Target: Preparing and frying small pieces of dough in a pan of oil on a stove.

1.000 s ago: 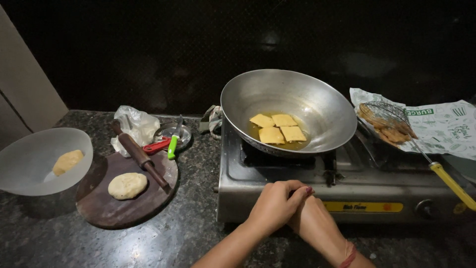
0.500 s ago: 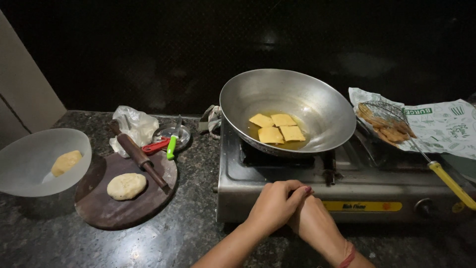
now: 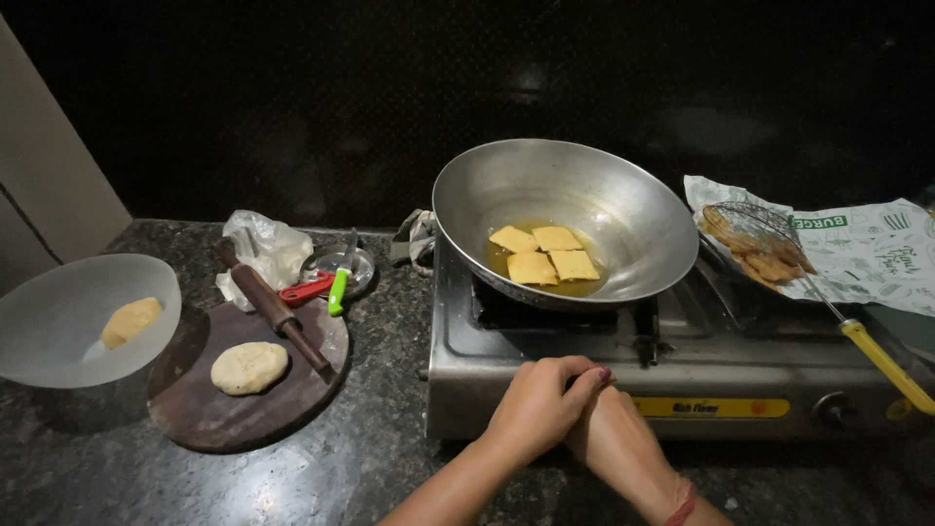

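1. At the lower middle of the frame, the left hand (image 3: 538,404) lies over the right hand (image 3: 614,443), both at the front edge of the steel gas stove (image 3: 545,390). The left hand's fingers are curled together and hold nothing that I can see. The right hand is mostly covered, so I cannot tell how its fingers stand.
2. Compared with a second ago, almost nothing has changed: the hands keep the same crossed rest at the stove front, and only the view has shifted a little. The frying goes on without any hand touching it.
3. Just behind the hands, the wide round steel frying pan (image 3: 565,219) sits on the burner, holding four flat yellow dough squares (image 3: 545,253) in a shallow pool of oil.
4. At the right, a wire skimmer with a yellow handle (image 3: 779,258) lies over printed paper (image 3: 877,253), with browned pieces in its basket.
5. At the left, on the dark speckled stone surface (image 3: 380,429), a round wooden board (image 3: 243,409) carries a flattened pale dough disc (image 3: 249,367) and a brown rolling pin (image 3: 273,305).
6. At the far left stands a translucent white bowl (image 3: 58,331) with a lump of dough (image 3: 130,321) inside.
7. Behind the board lie a crumpled plastic bag (image 3: 265,248) and a small steel plate (image 3: 355,265) with a green-handled tool (image 3: 338,289) and a red one. Nothing stands between the hands and the pan.
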